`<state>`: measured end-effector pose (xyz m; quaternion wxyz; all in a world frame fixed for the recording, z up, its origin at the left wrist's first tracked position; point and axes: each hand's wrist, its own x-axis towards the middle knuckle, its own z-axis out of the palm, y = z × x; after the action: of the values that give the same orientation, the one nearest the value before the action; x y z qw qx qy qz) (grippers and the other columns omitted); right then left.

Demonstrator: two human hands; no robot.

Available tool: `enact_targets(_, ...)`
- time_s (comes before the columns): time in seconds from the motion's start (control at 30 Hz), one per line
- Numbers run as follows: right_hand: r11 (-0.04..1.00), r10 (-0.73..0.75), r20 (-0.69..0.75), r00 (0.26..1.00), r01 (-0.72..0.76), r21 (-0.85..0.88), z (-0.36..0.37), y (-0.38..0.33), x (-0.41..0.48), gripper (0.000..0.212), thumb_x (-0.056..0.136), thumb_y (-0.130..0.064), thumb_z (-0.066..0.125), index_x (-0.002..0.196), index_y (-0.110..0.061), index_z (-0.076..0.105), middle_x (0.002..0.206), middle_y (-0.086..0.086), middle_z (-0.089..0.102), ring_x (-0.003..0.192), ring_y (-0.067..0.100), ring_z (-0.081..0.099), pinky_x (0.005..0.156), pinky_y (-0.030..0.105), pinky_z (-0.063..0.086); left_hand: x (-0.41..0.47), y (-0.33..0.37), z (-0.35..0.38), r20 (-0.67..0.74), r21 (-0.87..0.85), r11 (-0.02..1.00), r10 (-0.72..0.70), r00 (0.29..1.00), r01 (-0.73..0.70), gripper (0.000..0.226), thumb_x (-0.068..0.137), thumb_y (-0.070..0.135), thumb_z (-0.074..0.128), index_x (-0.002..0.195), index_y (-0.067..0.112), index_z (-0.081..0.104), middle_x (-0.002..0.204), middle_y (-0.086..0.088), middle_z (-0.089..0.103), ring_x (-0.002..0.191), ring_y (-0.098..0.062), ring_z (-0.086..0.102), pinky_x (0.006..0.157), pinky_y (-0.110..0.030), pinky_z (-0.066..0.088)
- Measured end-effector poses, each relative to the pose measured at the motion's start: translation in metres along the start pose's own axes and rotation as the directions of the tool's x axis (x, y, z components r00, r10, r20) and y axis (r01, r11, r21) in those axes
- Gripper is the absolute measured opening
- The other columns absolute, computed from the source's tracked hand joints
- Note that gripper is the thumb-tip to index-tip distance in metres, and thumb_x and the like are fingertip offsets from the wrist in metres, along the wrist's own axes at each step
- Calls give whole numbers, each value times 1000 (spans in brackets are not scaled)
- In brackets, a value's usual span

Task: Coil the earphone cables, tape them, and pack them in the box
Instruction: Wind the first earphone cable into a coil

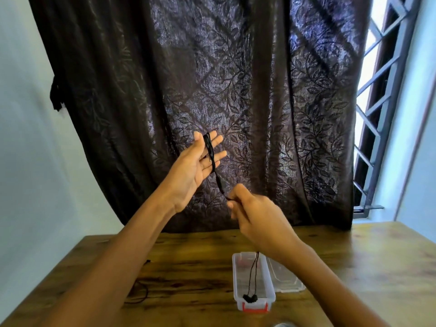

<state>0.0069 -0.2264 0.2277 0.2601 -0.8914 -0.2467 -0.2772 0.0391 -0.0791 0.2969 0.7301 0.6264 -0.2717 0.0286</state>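
Several loops of black earphone cable (pixel 210 151) wrap my left hand's (pixel 195 166) spread fingers, its grip released; my right hand (pixel 253 214) pinches the cable's tail, earbuds (pixel 250 298) dangling over the box (pixel 253 282) near the surface's (pixel 188 267) front edge.

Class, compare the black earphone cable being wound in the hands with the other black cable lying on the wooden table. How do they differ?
The black earphone cable in the hands is raised and looped around the left hand's fingers, the right hand pinching its strand; the black cable on the wooden table lies loose and untouched. Both are thin and black.
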Motion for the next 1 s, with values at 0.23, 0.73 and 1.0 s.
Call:
enact_targets(0.23, 898, -375, -327, 867, 253, -360, -42, -18, 23, 14, 80, -24, 62, 88, -22, 72, 74, -4, 65, 55, 19, 62, 40, 26, 47, -7, -5, 5, 85, 244, 970, -35, 996, 14, 54, 96, 44, 15, 132, 18, 45, 94, 14, 69, 81, 1, 66, 87, -18, 49)
enact_targets(0.73, 894, -58, -245, 968, 159, 418, -68, 14, 59, 16, 68, -33, 72, 75, -18, 72, 76, 7, 71, 72, 33, 64, 68, 43, 52, -20, 1, 7, 271, 33, 998, -61, 961, 54, 54, 88, 44, 28, 93, 2, 62, 67, -11, 69, 28, -6, 33, 36, -18, 18)
enact_targets(1.0, 780, 169, -172, 970, -25, 626, -20, 37, 35, 8, 85, -15, 62, 79, -16, 68, 57, 7, 57, 42, 0, 44, 45, 11, 34, -16, 5, 5, 168, -110, 993, -18, 986, 37, 54, 97, 40, 18, 108, 7, 60, 83, -3, 72, 44, -7, 51, 45, -15, 39)
